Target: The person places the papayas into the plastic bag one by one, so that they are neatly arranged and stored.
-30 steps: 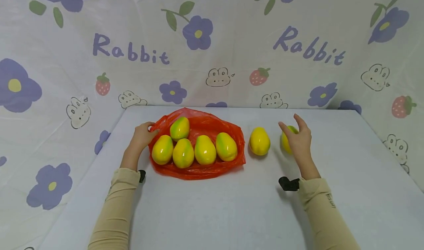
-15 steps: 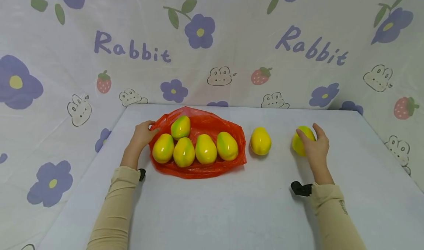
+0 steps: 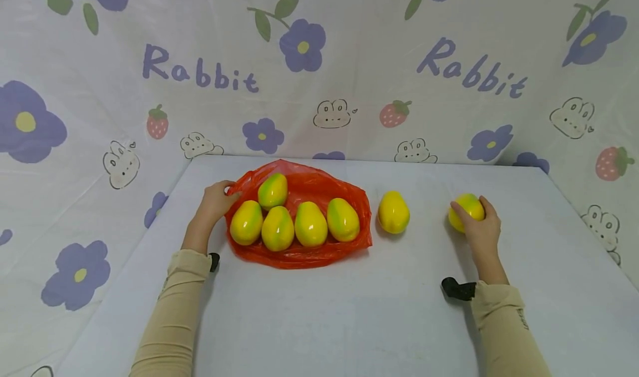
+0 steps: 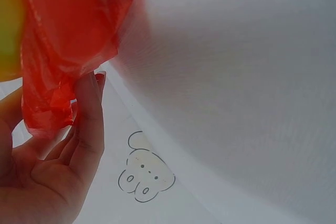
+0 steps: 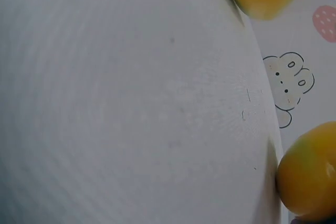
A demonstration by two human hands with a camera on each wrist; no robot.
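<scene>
In the head view, my left hand grips the left rim of an open red plastic bag. The left wrist view shows the bag gathered between thumb and fingers. Inside sit several glossy yellow-green fruits, mango-like in shape, one of them behind a front row. To the right, my right hand holds another such fruit, thumb on its left side and fingers on its right. A loose fruit stands on the table between bag and right hand. In the right wrist view, the held fruit shows at lower right.
A white table carries everything. Behind it hangs a pale curtain printed with flowers, rabbits and strawberries. A black wrist mount sticks out from the right sleeve, low over the table.
My right hand has moved right, carrying the fruit further from the loose one, and its fingers have closed round it. The left hand and the bag have stayed in place.
</scene>
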